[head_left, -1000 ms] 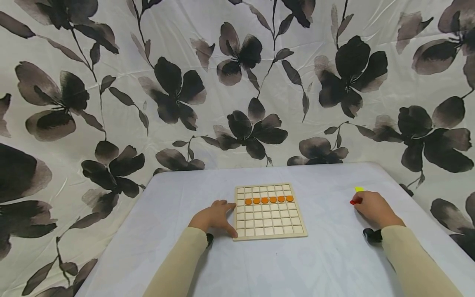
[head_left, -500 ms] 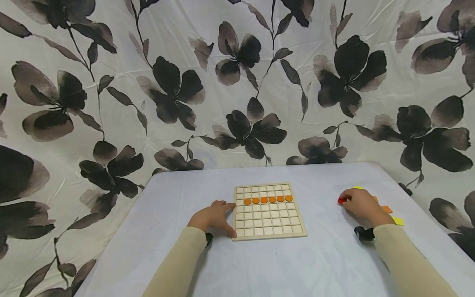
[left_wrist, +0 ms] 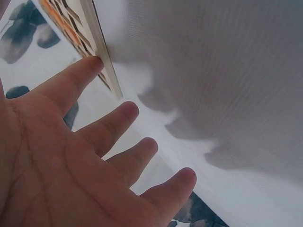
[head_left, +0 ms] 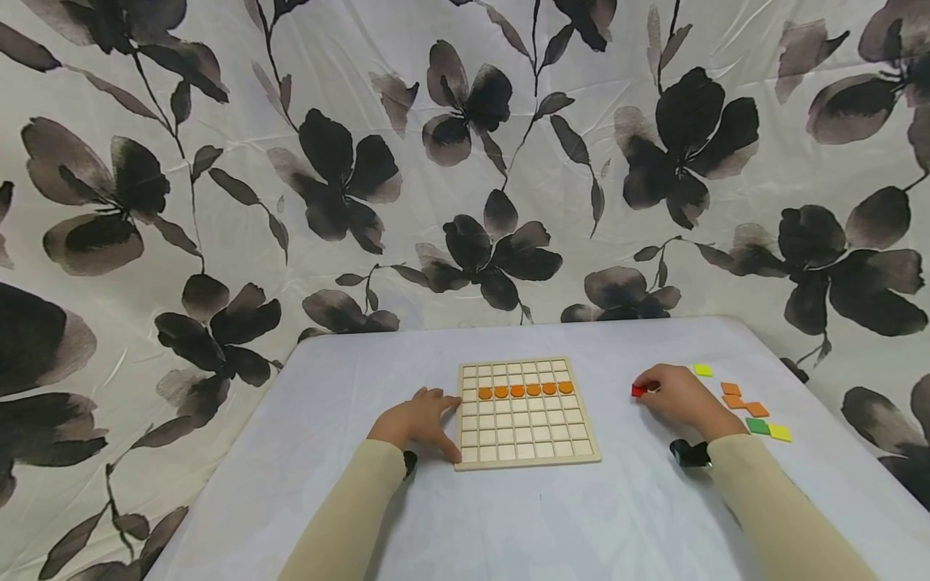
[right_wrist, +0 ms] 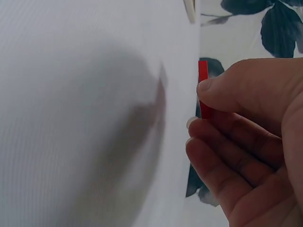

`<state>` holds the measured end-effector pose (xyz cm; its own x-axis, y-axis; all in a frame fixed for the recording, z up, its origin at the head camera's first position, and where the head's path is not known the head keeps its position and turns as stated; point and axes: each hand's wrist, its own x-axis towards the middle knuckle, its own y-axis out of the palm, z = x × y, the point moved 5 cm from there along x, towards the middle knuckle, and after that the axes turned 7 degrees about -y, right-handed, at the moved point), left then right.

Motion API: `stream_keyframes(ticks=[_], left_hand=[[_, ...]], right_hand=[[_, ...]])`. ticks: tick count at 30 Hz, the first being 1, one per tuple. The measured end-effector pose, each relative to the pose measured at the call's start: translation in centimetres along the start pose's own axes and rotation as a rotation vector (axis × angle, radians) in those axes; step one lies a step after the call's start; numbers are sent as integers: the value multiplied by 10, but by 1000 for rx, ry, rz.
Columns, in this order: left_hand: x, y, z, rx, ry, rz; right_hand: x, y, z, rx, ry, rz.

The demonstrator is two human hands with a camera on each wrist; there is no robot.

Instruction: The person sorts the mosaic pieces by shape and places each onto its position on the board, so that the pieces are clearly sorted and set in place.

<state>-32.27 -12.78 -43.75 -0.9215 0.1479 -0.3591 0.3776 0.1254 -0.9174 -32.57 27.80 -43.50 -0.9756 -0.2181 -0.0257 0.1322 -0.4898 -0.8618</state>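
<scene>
A light wooden grid board (head_left: 534, 466) lies on the white-covered table, with several round orange pieces (head_left: 517, 391) in one row of its squares. My left hand (head_left: 416, 421) rests at the board's left edge, thumb at the near corner and fingers spread. In the left wrist view, a fingertip of the left hand (left_wrist: 80, 137) touches the board's side (left_wrist: 102, 47). To the right of the board, my right hand (head_left: 681, 397) pinches a small flat red tile (head_left: 638, 390). The right wrist view shows the red tile (right_wrist: 203, 71) edge-on under the thumb of the right hand (right_wrist: 251, 127).
Loose flat tiles lie right of the right hand: a yellow tile (head_left: 702, 370) at the back, several orange tiles (head_left: 730, 389), a green tile (head_left: 757, 426) and another yellow tile (head_left: 780, 433). A floral cloth (head_left: 465, 161) hangs behind the table (head_left: 538, 532).
My right hand has moved left toward the board with the red tile, uncovering the orange, green and yellow tiles. The left hand and board stay in place.
</scene>
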Motion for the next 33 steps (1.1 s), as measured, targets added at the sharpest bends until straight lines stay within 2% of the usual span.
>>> stream_keyframes(ticks=[9,33], left_hand=[[-4,-3,-3,-1,-6,1],[-1,-1,-2,1,-5,-10]], right_hand=[[9,7,18,-1,-64,-19],[27,36,60,24,-185,4]])
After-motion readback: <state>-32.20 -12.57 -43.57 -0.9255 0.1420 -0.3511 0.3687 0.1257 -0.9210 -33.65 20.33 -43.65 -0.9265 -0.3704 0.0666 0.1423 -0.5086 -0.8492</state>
